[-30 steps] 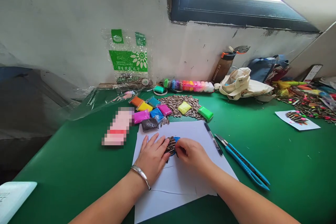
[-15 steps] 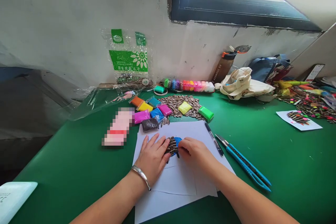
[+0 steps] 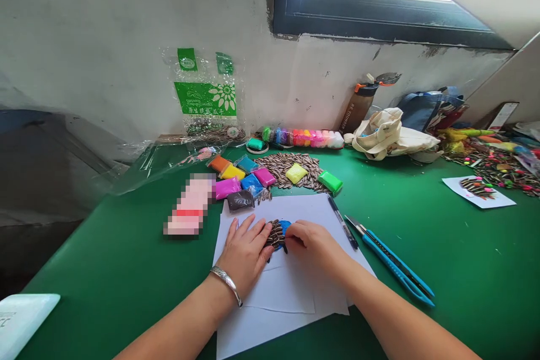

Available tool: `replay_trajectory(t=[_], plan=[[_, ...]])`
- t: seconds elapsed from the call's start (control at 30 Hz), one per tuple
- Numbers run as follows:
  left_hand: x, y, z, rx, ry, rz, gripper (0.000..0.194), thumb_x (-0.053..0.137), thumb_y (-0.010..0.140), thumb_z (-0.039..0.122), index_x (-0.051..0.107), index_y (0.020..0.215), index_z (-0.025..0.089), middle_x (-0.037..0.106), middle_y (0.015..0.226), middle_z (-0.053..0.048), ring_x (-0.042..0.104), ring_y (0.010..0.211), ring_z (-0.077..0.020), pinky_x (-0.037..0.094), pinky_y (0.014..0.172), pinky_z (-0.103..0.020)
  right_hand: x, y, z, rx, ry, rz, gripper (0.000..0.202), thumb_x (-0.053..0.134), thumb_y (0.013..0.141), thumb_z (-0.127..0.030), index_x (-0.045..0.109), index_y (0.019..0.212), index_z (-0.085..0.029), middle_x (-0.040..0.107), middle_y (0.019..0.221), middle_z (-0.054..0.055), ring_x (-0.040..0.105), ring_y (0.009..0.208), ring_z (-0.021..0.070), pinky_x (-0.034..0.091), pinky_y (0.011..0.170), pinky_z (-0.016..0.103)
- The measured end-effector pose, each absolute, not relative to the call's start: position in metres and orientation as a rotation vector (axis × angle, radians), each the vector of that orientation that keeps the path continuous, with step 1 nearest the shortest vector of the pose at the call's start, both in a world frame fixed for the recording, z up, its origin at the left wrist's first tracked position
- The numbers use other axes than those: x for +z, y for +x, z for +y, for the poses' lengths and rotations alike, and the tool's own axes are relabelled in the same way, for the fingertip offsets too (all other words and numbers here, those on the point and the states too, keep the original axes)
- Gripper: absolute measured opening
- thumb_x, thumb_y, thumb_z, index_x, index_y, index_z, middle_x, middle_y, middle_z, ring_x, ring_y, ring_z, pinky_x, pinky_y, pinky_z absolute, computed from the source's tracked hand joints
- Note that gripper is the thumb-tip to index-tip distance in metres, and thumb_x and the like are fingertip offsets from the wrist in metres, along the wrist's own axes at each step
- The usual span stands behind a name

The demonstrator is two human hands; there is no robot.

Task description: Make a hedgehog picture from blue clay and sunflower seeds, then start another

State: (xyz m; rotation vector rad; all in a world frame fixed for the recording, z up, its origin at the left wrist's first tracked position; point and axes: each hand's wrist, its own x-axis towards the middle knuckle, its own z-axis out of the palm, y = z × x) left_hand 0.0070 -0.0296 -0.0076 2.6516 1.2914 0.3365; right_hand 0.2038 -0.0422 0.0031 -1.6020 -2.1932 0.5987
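White paper sheets point(image 3: 253, 326) lie on the green table. On them is a blue clay shape point(image 3: 285, 227) partly covered by striped sunflower seeds point(image 3: 275, 234). My left hand point(image 3: 247, 247), with a silver bangle at the wrist, lies flat with fingers spread, its fingertips at the left edge of the seeds. My right hand point(image 3: 310, 242) has its fingers pinched together at the right edge of the blue clay; what they hold, if anything, is hidden.
Several clay packets point(image 3: 240, 200) and a seed pile point(image 3: 280, 166) lie behind the paper. To the right are a pen point(image 3: 343, 223), a blue cutter point(image 3: 396, 263) and a seed-decorated card point(image 3: 478, 192). A bottle point(image 3: 358, 107) and cloth bag point(image 3: 388, 135) stand by the wall.
The view has shifted very slightly. Both hands stay in nearly the same place over the seeds and blue clay.
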Motion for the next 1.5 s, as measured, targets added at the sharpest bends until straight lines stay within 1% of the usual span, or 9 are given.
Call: replay_trajectory(t=[0.13,0.3,0.5,0.7,1.0,1.1,1.2,1.27,1.5], plan=[[-0.006,0.006,-0.03,0.333,2.653,1.275,0.04,0.045,0.089,0.027,0.049,0.128,0.019,0.053,0.131,-0.009,0.038,0.126,-0.0315,0.026,0.102,-0.06,0.004,0.208,-0.041,0.614,-1.61,-2.177,0.017,0.049,0.079,-0.009,0.063,0.076,-0.019,0.061,0.073,0.001,0.054,0.07,0.0124,0.035,0.064,0.02],[-0.008,0.006,-0.031,0.402,2.672,1.268,0.041,0.043,0.09,0.031,0.047,0.13,0.02,0.051,0.132,-0.009,0.034,0.128,-0.0316,0.027,0.102,-0.059,0.002,0.203,-0.042,0.595,-1.635,-2.229,0.015,0.049,0.081,-0.013,0.063,0.076,-0.019,0.06,0.071,0.0,0.053,0.067,0.0123,0.034,0.06,0.02],[-0.006,0.008,-0.033,0.346,2.711,1.247,0.04,0.047,0.089,0.033,0.049,0.128,0.022,0.051,0.133,-0.007,0.035,0.128,-0.033,0.027,0.101,-0.062,0.002,0.199,-0.043,0.548,-1.659,-2.233,0.016,0.048,0.082,-0.014,0.061,0.072,-0.018,0.059,0.069,0.0,0.052,0.066,0.0119,0.032,0.058,0.02],[-0.005,0.008,-0.034,0.399,2.758,1.234,0.043,0.047,0.089,0.034,0.049,0.129,0.02,0.049,0.134,-0.009,0.031,0.13,-0.035,0.025,0.1,-0.064,0.002,0.207,-0.039,0.647,-1.558,-2.125,0.013,0.05,0.08,-0.013,0.061,0.074,-0.018,0.06,0.071,0.0,0.053,0.068,0.0112,0.033,0.061,0.02],[-0.006,0.007,-0.034,0.319,2.783,1.195,0.045,0.045,0.089,0.038,0.045,0.131,0.02,0.046,0.137,-0.008,0.032,0.129,-0.0353,0.027,0.099,-0.065,0.004,0.21,-0.035,0.665,-1.565,-2.105,0.014,0.051,0.079,-0.013,0.063,0.073,-0.017,0.061,0.068,-0.001,0.053,0.065,0.0114,0.034,0.059,0.02],[-0.005,0.005,-0.034,0.321,2.758,1.205,0.047,0.045,0.089,0.038,0.044,0.132,0.019,0.046,0.137,-0.009,0.032,0.129,-0.0346,0.027,0.1,-0.063,0.013,0.216,-0.02,0.542,-1.613,-2.134,0.017,0.049,0.082,-0.015,0.064,0.076,-0.018,0.063,0.071,0.0,0.055,0.068,0.012,0.035,0.061,0.02],[-0.004,0.004,-0.034,0.309,2.727,1.224,0.048,0.046,0.089,0.039,0.044,0.132,0.018,0.047,0.136,-0.01,0.033,0.129,-0.034,0.027,0.101,-0.062,0.02,0.218,0.006,0.255,-1.706,-2.28,0.022,0.044,0.086,-0.016,0.065,0.081,-0.019,0.065,0.079,0.002,0.057,0.076,0.0134,0.036,0.065,0.021],[-0.004,0.004,-0.033,0.297,2.712,1.242,0.049,0.046,0.088,0.039,0.044,0.132,0.017,0.047,0.136,-0.011,0.033,0.129,-0.0338,0.027,0.102,-0.061,0.021,0.215,0.026,0.015,-1.792,-2.44,0.025,0.04,0.088,-0.016,0.065,0.084,-0.019,0.065,0.082,0.004,0.057,0.076,0.0139,0.035,0.064,0.022],[-0.004,0.002,-0.031,0.271,2.688,1.247,0.051,0.048,0.087,0.042,0.044,0.132,0.017,0.048,0.135,-0.012,0.035,0.128,-0.0337,0.028,0.102,-0.06,0.017,0.193,0.064,-0.15,-1.776,-2.594,0.019,0.048,0.08,-0.01,0.065,0.086,-0.014,0.064,0.087,0.012,0.057,0.087,0.0219,0.035,0.072,0.029]])
